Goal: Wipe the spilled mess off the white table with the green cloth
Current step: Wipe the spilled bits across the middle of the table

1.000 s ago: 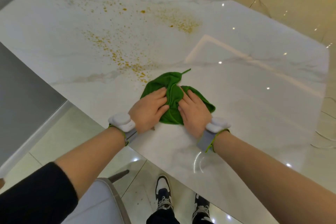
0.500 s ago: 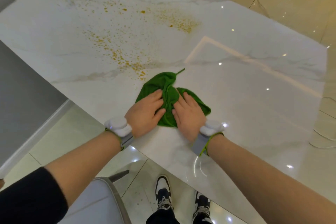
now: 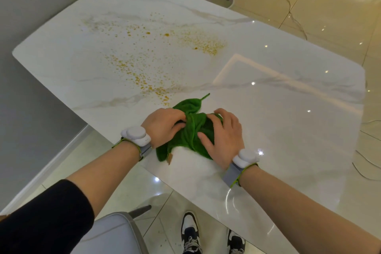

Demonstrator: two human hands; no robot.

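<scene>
Left hand (image 3: 162,126), right hand (image 3: 225,140) gripping green cloth (image 3: 194,128); spill (image 3: 144,83) beyond

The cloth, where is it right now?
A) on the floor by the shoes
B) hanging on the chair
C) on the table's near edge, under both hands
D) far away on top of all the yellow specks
C: the cloth lies bunched at the near edge of the table, with the left hand and right hand gripping it; most yellow specks lie uncovered beyond it.
</scene>
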